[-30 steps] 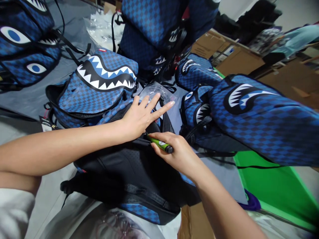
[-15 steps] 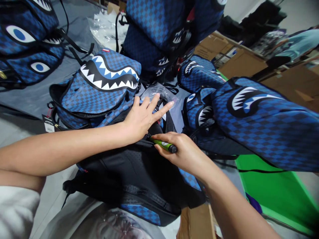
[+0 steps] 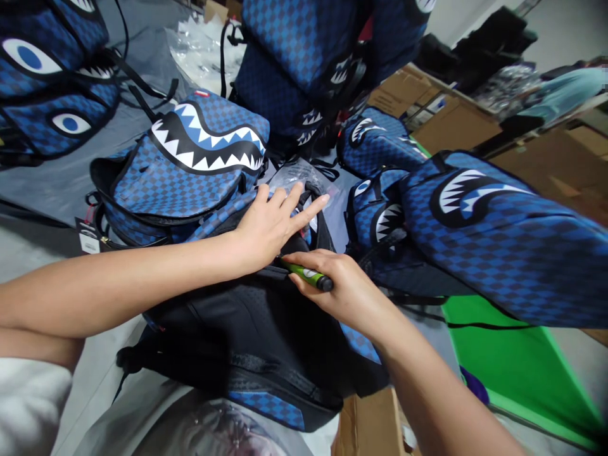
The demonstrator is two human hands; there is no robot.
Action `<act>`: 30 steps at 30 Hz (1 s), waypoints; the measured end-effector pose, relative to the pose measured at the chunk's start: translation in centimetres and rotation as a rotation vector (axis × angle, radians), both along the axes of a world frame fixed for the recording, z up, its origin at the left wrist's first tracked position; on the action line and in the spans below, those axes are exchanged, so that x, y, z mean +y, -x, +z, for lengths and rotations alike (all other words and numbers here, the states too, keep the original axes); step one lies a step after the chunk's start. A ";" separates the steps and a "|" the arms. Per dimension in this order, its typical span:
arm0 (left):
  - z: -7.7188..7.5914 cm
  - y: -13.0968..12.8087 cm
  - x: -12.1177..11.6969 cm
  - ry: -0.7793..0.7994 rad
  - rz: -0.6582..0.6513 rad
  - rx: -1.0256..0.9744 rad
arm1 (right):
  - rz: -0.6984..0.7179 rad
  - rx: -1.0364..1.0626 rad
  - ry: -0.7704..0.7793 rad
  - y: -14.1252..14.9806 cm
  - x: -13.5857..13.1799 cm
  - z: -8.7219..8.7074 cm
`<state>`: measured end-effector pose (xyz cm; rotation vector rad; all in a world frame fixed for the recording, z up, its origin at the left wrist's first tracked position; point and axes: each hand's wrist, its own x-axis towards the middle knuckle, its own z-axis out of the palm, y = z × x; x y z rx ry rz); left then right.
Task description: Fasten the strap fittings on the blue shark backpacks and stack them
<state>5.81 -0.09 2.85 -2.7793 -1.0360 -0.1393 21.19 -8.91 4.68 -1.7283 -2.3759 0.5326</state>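
In front of me lies a backpack [image 3: 199,342] with its black padded back and straps turned up and blue checks showing at its edges. My left hand [image 3: 268,225] rests on its upper part, fingers spread apart, palm down. A green marker-like pen with a black end [image 3: 311,277] is gripped in my right hand [image 3: 339,285], just below my left hand. Its tip is against the black fabric, partly hidden by my left hand. Beyond my left forearm sits a blue-checked backpack [image 3: 161,183] with a shark-mouth print and an opened front part.
More blue-checked backpacks stand at the left [image 3: 52,82], back [image 3: 289,57] and right [image 3: 494,240]. A green panel [image 3: 503,354] lies at the right. Cardboard boxes [image 3: 456,126] and a person in a light teal top [image 3: 565,95] are farther back. Clear plastic [image 3: 204,50] lies at the back.
The whole view has shifted slightly. Both hands stay at nearly the same place on the backpack, and the pen is still in my right hand.
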 end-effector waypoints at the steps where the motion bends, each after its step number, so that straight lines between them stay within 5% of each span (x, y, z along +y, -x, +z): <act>1: 0.0 0.0 0.1 0.000 -0.005 0.010 | 0.004 0.002 -0.003 0.1 0.0 0.0; 18: 1.1 0.7 0.8 0.003 -0.102 0.067 | -0.016 -0.046 -0.012 0.5 0.1 0.1; 30: 0.3 0.9 0.7 -0.009 -0.065 0.033 | -0.032 -0.162 -0.035 1.5 0.1 0.1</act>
